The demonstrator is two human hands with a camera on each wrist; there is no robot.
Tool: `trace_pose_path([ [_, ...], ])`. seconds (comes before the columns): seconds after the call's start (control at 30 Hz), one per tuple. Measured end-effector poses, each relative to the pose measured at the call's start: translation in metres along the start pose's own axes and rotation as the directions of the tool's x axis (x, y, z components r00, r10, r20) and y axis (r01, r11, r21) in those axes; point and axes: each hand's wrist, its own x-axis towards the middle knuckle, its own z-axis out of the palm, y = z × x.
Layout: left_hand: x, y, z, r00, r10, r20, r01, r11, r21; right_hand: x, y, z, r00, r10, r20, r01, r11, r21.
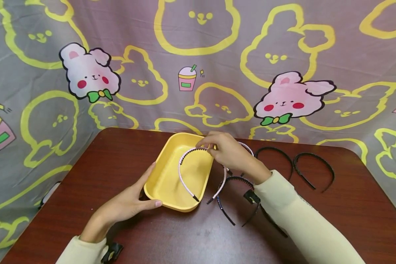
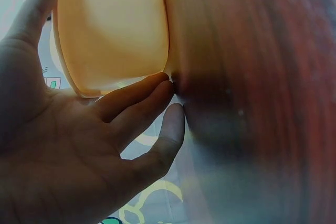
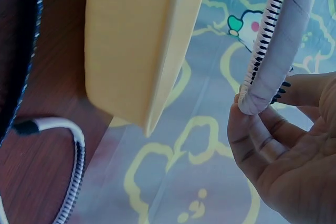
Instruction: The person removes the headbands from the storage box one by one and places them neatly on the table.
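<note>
A yellow plastic bin (image 1: 166, 172) stands at a slant on the table. My left hand (image 1: 125, 201) holds its near left corner, thumb over the rim; in the left wrist view the fingers reach around the bin's lower edge (image 2: 113, 72). Over the bin's right side, my right hand (image 1: 229, 150) pinches a pale pink headband (image 1: 179, 168) at the top of its arch, its two ends hanging down. The right wrist view shows that headband's fabric wrap and black inner teeth (image 3: 268, 22) close up, between thumb and fingers.
Right of the bin lie a dark glittery headband (image 1: 222, 209), a white headband (image 1: 247, 146) partly behind my right hand, and black headbands (image 1: 323, 160) farther right. My right forearm covers part of this group. A patterned curtain (image 1: 217, 121) hangs behind the brown table (image 1: 118, 157).
</note>
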Motion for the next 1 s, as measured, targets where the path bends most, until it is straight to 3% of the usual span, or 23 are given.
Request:
trace_pose_path([
  [1.0, 0.001, -0.001, 0.001, 1.000, 0.020, 0.004, -0.020, 1.000, -0.019, -0.088, 0.055, -0.036, 0.988, 0.127, -0.092, -0.133, 0.989, -0.069],
])
